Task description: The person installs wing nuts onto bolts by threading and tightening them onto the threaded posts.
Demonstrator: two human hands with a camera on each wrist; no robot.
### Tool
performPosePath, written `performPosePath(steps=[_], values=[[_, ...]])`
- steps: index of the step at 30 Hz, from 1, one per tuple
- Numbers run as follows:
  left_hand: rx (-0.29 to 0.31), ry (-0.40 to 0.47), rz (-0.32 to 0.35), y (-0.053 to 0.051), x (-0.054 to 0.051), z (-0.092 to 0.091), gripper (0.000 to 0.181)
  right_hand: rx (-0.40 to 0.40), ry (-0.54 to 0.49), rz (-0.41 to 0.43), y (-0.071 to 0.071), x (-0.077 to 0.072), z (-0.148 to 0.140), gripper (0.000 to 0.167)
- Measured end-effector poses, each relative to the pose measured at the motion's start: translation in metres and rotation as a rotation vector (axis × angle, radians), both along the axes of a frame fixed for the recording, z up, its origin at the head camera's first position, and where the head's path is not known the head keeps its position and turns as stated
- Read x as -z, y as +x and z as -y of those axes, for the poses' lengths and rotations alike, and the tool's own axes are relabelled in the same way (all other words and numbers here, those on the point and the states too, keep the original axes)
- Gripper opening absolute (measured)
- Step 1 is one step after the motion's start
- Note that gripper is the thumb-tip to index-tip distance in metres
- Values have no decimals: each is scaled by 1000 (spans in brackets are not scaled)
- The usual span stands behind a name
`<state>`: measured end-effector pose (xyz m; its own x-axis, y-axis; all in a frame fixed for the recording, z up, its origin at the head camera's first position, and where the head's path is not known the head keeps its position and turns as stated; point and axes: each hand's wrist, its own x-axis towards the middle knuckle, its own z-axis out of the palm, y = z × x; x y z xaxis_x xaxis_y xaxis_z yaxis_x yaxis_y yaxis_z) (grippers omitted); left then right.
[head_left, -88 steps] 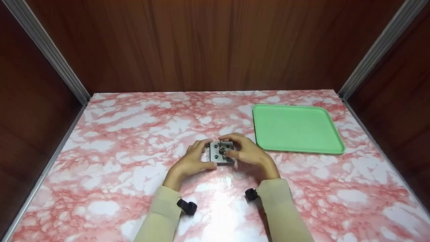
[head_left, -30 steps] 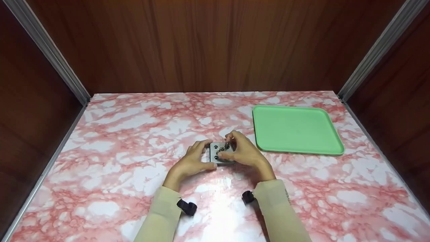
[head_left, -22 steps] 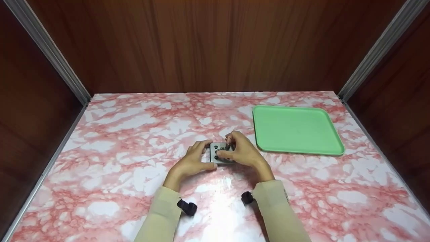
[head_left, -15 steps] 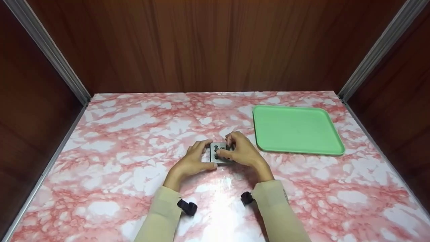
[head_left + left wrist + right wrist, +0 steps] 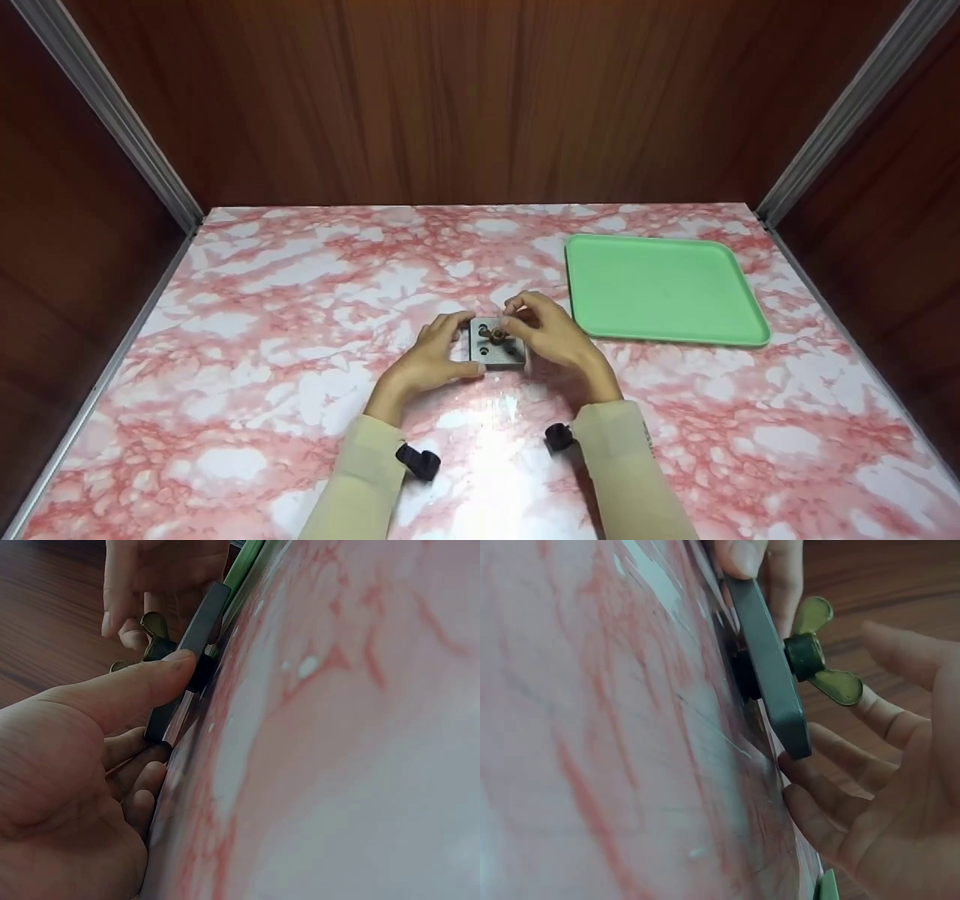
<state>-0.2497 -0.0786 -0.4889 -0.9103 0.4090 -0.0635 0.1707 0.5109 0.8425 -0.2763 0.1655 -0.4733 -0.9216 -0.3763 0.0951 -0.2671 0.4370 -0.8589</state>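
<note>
A square grey metal plate [image 5: 496,358] with several holes lies at the middle of the table, raised a little on a dark piece below it. On its centre sits a brass-coloured wing nut [image 5: 805,656], its two wings spread. My left hand [image 5: 429,361] grips the plate by its edges, the thumb on the near side and fingers on the far side. My right hand [image 5: 559,335] is round the plate's right side, fingers loosely bent. Its thumb and fingers stand apart by the wing nut, not pinching it; whether a fingertip touches a wing I cannot tell.
A green tray [image 5: 664,289] lies at the back right of the red-and-white marbled table [image 5: 285,315]. Brown wood-patterned panels [image 5: 480,105] stand at the back and both sides, with metal posts in the corners.
My right hand worked at the wing nut with thumb and fingers, then loosened and drew back slightly right. The wings now point another way. My left hand and the plate have stayed put.
</note>
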Motion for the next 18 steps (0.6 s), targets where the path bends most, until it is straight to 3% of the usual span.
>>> performPosePath(steps=[9, 18], values=[[-4, -6, -13, 0, 0, 0, 93, 22, -3, -38, -2, -1, -3, 23], [2, 1, -11, 0, 0, 0, 93, -78, 21, -99, -4, 2, -4, 45]])
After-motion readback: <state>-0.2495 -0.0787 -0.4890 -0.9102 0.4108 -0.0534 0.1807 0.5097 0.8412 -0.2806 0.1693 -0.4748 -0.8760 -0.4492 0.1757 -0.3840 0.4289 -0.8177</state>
